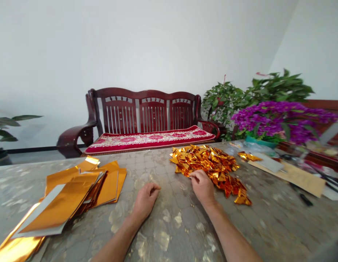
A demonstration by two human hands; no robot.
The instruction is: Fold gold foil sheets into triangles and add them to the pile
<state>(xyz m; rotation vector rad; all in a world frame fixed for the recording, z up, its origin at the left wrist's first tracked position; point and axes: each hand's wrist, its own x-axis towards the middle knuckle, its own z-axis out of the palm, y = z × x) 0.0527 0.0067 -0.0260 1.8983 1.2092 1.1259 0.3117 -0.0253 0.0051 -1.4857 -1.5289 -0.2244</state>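
My left hand rests low over the table, its fingers curled closed. A slight orange tint shows at its fingertips, too small to name. With thumb and fingers pinched together, my right hand is at the near edge of a heap of folded gold foil paper pieces. Whatever it pinches, if anything, is hidden. Left of my left hand lies a loose stack of flat gold foil paper sheets, some showing pale grey borders; the sheets fan out unevenly.
The table has a patterned grey cover. Behind it stands a dark red wooden bench with a red cushion. Purple flowers, a brown flat piece of card and a small black object are on the right.
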